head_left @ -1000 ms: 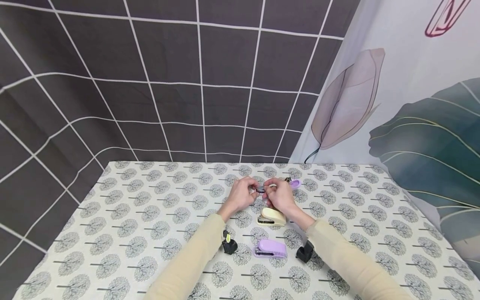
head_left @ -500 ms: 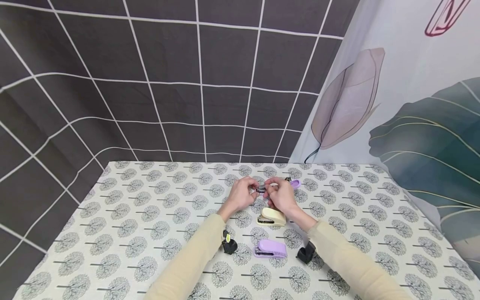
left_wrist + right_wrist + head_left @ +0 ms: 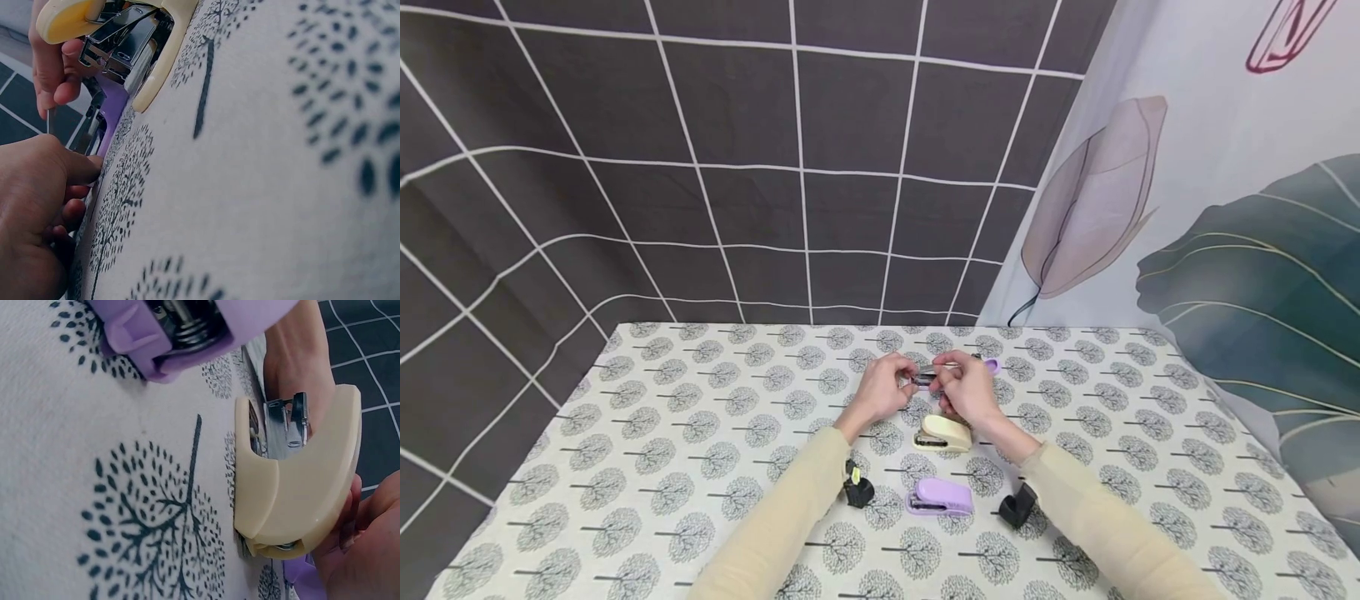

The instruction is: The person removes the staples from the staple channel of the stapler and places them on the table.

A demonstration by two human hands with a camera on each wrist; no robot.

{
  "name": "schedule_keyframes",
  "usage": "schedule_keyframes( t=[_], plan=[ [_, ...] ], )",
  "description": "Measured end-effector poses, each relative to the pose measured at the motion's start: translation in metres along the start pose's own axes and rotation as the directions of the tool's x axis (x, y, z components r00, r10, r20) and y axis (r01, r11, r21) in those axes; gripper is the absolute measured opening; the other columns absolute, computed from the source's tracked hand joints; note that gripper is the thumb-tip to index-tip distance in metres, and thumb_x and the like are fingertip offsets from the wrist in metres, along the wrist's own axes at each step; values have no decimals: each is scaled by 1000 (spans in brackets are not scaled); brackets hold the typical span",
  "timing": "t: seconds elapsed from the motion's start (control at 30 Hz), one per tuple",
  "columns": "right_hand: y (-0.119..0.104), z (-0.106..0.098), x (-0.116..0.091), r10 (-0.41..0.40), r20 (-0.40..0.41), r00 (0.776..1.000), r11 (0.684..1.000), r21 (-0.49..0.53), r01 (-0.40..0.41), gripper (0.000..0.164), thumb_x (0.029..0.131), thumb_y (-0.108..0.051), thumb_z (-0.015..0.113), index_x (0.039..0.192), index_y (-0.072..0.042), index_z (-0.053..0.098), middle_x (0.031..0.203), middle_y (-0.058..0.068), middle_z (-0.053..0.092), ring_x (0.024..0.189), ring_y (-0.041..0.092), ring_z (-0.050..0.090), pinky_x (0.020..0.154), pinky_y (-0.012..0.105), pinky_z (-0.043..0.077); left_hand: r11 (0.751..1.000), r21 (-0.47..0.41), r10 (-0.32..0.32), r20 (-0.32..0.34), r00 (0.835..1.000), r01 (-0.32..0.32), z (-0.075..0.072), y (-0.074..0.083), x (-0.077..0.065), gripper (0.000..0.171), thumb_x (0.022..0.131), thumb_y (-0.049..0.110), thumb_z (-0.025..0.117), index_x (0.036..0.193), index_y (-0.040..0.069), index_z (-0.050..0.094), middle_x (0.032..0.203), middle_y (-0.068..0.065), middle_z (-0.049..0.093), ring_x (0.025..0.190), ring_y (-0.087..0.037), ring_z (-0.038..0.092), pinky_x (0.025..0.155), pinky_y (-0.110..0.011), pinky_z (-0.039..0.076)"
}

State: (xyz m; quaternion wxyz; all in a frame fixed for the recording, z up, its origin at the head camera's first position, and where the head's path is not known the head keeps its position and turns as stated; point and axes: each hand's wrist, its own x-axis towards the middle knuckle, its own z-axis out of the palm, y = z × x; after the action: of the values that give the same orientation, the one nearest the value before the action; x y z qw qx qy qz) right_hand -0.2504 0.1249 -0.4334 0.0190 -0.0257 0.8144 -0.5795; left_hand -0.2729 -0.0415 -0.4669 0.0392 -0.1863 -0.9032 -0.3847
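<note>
At the far stapler, a purple one with its top swung back (image 3: 992,366), my left hand (image 3: 882,387) pinches the front end of the base between thumb and fingers. My right hand (image 3: 966,387) is just to the right, pinching a thin silver metal strip (image 3: 50,121) above the open magazine. Between the two hands the metal channel shows dark in the head view. A cream stapler (image 3: 943,434) sits close in front of the right hand, its jaw facing left. The right wrist view shows this cream stapler (image 3: 294,494) large, partly covering the fingers.
Nearer the person lies a second purple stapler (image 3: 940,497), parallel to the cream one. Black wrist camera mounts (image 3: 859,489) hang below both forearms. The tree-print cloth (image 3: 700,417) covers the table; a dark grid curtain (image 3: 737,208) stands behind it.
My right hand has shifted slightly right and up, bringing the silver strip with it, and the strip is now seen edge-on. The left hand has stayed in place on the stapler.
</note>
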Motion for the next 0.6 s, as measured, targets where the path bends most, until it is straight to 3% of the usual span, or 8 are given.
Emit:
schedule_keyframes(
  t=[0.37,0.6],
  plan=[
    [-3,-8,2,0,-10,1000,1000,26,0,21,98,0,58,118,7,60,76,18,68,42,13,52,39,27,47,1000,-23,-12,2,1000,12,0,0,-1,25,82,4,79,105,7,72,92,2,63,76,-13,51,74,-29,43],
    [-5,-15,1,-7,-5,1000,999,35,7,22,99,0,56,120,7,59,80,22,68,44,14,54,41,30,49,1000,-21,-12,-2,1000,12,0,0,0,25,81,4,79,106,8,73,93,2,64,75,-12,51,80,-32,41]
  ],
)
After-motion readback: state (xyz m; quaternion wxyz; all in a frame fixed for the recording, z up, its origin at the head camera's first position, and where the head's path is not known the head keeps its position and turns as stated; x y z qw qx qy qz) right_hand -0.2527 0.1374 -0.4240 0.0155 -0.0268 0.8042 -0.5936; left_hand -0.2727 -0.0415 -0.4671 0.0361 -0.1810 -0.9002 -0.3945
